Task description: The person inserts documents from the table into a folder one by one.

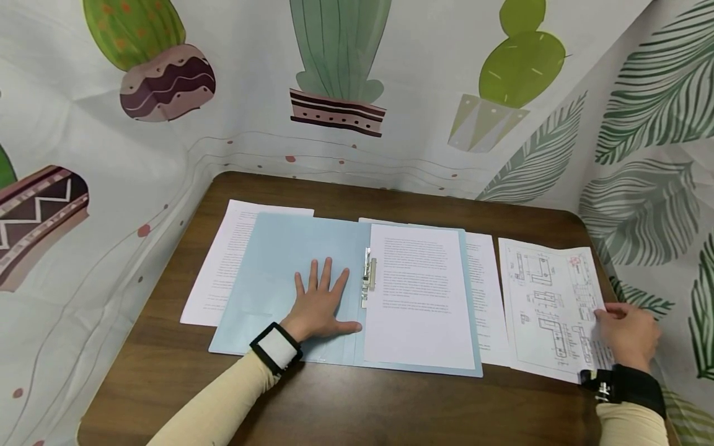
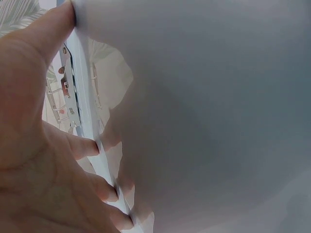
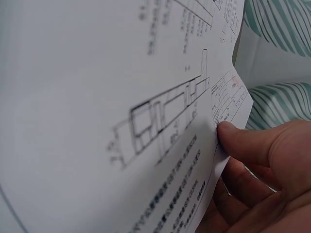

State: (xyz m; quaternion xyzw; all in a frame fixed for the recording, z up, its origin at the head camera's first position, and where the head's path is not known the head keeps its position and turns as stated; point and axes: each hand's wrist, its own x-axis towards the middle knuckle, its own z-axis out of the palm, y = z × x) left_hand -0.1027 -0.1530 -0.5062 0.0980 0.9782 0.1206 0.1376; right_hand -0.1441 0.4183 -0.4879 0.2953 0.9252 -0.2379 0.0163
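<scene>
A light blue folder (image 1: 290, 248) lies spread on the table, its metal clip (image 1: 369, 275) along the spine. On its right half rests a printed sheet (image 1: 415, 328). My left hand (image 1: 318, 310) presses flat on the folder's left inside cover, fingers spread; the left wrist view shows the fingertips (image 2: 92, 146) against the blue surface, close to the clip. At the right, my right hand (image 1: 630, 334) pinches the right edge of a sheet with technical drawings (image 1: 535, 328). In the right wrist view the thumb (image 3: 243, 141) lies on the paper's face, the other fingers behind it.
Printed pages (image 1: 206, 297) stick out from under the folder's left side, and more pages (image 1: 485, 297) from under its right side. The brown table (image 1: 390, 409) stands against a hanging cloth (image 1: 245, 80) with cactus and leaf prints.
</scene>
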